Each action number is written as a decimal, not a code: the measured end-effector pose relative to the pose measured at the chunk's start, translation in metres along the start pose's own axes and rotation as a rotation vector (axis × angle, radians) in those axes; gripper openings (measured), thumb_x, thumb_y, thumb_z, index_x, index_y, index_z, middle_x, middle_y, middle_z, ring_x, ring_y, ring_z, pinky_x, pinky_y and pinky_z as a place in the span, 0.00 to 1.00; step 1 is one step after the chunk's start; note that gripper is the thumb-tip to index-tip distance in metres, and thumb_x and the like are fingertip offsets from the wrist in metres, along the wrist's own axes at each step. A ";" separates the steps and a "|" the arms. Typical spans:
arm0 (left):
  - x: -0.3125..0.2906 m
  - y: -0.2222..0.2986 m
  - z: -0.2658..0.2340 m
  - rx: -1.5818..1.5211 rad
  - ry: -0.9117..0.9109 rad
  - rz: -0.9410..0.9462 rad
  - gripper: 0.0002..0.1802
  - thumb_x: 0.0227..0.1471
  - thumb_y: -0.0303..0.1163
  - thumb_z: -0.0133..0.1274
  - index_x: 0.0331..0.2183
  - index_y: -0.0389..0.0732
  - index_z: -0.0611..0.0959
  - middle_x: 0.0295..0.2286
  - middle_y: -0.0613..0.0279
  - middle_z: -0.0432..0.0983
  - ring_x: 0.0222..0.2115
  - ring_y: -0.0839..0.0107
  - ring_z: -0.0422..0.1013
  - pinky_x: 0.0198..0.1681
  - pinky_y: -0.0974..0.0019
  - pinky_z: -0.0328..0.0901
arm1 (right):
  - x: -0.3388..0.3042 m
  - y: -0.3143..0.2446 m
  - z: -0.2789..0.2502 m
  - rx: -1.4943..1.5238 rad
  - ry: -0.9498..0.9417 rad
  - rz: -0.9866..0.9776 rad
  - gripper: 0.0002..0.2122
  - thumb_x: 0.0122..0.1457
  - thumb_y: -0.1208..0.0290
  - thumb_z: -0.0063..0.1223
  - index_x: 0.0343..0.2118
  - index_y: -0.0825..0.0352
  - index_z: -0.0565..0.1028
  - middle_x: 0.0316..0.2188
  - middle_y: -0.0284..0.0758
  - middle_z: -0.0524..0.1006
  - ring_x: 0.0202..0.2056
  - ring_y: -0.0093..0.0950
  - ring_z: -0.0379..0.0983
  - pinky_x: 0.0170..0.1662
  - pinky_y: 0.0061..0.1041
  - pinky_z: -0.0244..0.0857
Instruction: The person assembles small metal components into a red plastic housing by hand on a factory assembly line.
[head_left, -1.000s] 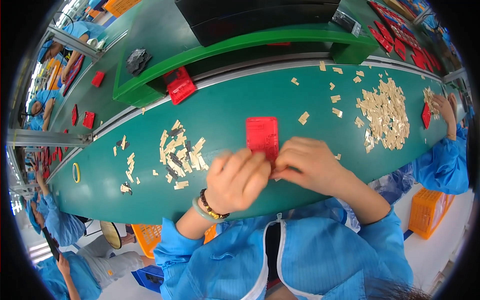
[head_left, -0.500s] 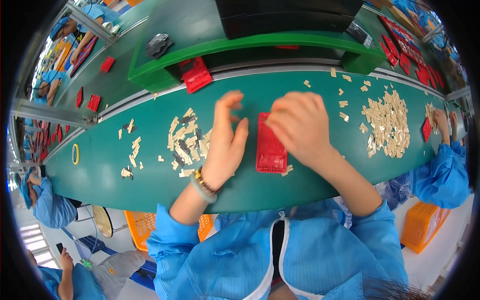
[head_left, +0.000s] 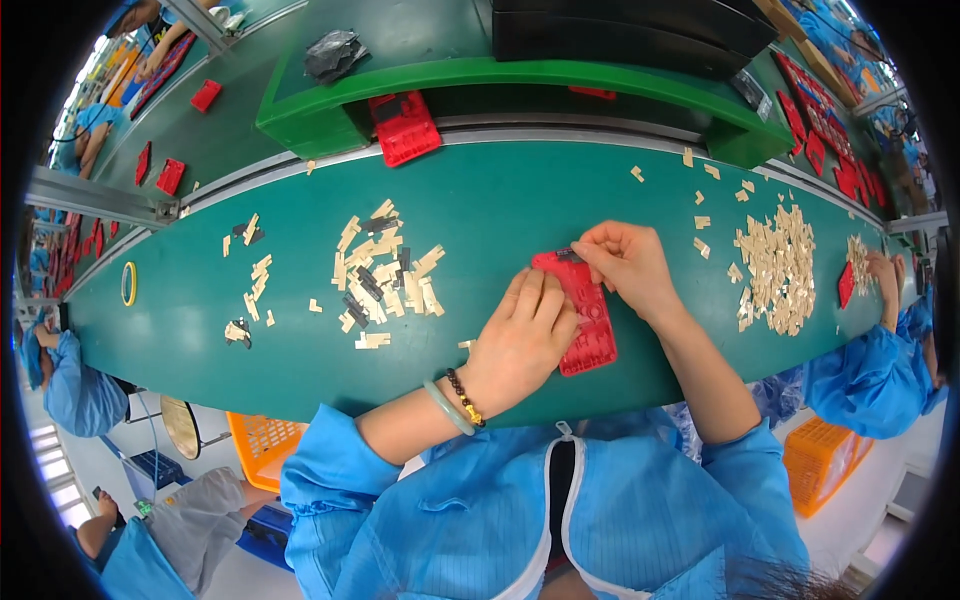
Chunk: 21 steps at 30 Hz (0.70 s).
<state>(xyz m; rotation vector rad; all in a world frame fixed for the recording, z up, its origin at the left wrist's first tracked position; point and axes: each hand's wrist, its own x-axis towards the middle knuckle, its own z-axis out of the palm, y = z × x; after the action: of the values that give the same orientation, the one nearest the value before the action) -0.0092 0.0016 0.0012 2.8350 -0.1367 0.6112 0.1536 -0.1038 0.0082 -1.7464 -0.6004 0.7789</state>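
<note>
Nearest us, the left hand (head_left: pixel 525 335) came in over the front edge of the green table (head_left: pixel 480 200) and lay across the left side of a red case (head_left: pixel 590 335). Its fingers were together and bent over that side; the thumb was hidden, so we could not tell whether it gripped or merely steadied. The case lay at a slant in front of the body, its near end closer to the table edge. At its far end, the right hand (head_left: pixel 630 265) had thumb and forefinger closed in a pinch on a small dark strip (head_left: pixel 568 255).

We judged the step in hand to be fitting that strip to the case's far end. The move seemed to call for a steady left hand while the right fingertips squared the strip to the rim and pressed.

For room, we had green surface right of the case as far as the large pale pile (head_left: pixel 777 270). To the left, a mixed cluster (head_left: pixel 413 290) of pale and dark pieces sat nearer the left hand. Beyond the case, more green ran to the metal rail (head_left: pixel 480 133), and past that the green shelf (head_left: pixel 560 75) bounded any far reach.
</note>
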 end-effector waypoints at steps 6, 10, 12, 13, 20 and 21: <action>0.000 0.001 0.001 0.014 -0.007 -0.003 0.15 0.44 0.33 0.57 0.34 0.33 0.77 0.42 0.44 0.70 0.47 0.50 0.66 0.53 0.52 0.65 | 0.000 0.000 0.004 -0.037 -0.003 -0.013 0.05 0.57 0.77 0.57 0.28 0.73 0.77 0.16 0.29 0.75 0.17 0.12 0.66 0.20 0.15 0.59; -0.001 -0.001 0.003 -0.019 0.022 -0.019 0.15 0.44 0.32 0.58 0.34 0.34 0.77 0.43 0.44 0.69 0.47 0.50 0.66 0.52 0.52 0.65 | 0.001 0.005 0.006 -0.062 -0.007 -0.057 0.05 0.57 0.77 0.57 0.28 0.73 0.78 0.16 0.29 0.74 0.17 0.12 0.65 0.20 0.15 0.59; -0.001 -0.002 0.004 -0.044 0.038 -0.034 0.15 0.43 0.32 0.58 0.33 0.34 0.77 0.44 0.44 0.69 0.47 0.50 0.66 0.52 0.52 0.65 | 0.001 0.007 0.007 -0.082 -0.007 -0.073 0.05 0.57 0.77 0.57 0.28 0.73 0.78 0.16 0.29 0.75 0.17 0.12 0.66 0.20 0.16 0.59; 0.000 -0.003 0.004 -0.061 0.042 -0.039 0.13 0.43 0.32 0.56 0.33 0.35 0.77 0.44 0.44 0.69 0.47 0.50 0.66 0.53 0.53 0.63 | 0.002 0.008 0.007 -0.101 -0.005 -0.089 0.05 0.57 0.77 0.57 0.28 0.73 0.78 0.16 0.30 0.75 0.17 0.12 0.66 0.20 0.16 0.59; 0.007 -0.009 0.002 -0.216 0.075 -0.026 0.12 0.46 0.33 0.56 0.33 0.37 0.77 0.43 0.45 0.70 0.47 0.54 0.64 0.52 0.58 0.60 | -0.020 -0.012 0.007 -0.798 0.153 -0.412 0.05 0.52 0.73 0.60 0.32 0.66 0.80 0.17 0.35 0.75 0.18 0.25 0.72 0.22 0.25 0.65; 0.005 -0.009 0.003 -0.212 0.090 -0.037 0.12 0.46 0.33 0.56 0.33 0.37 0.77 0.43 0.45 0.70 0.47 0.54 0.64 0.52 0.58 0.60 | -0.026 -0.009 0.007 -0.853 0.211 -0.454 0.06 0.52 0.72 0.60 0.34 0.64 0.80 0.19 0.35 0.75 0.20 0.28 0.73 0.23 0.27 0.66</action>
<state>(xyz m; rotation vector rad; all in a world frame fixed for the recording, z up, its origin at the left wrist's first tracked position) -0.0018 0.0092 -0.0009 2.5957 -0.1249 0.6731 0.1314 -0.1156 0.0209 -2.2765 -1.2434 -0.0179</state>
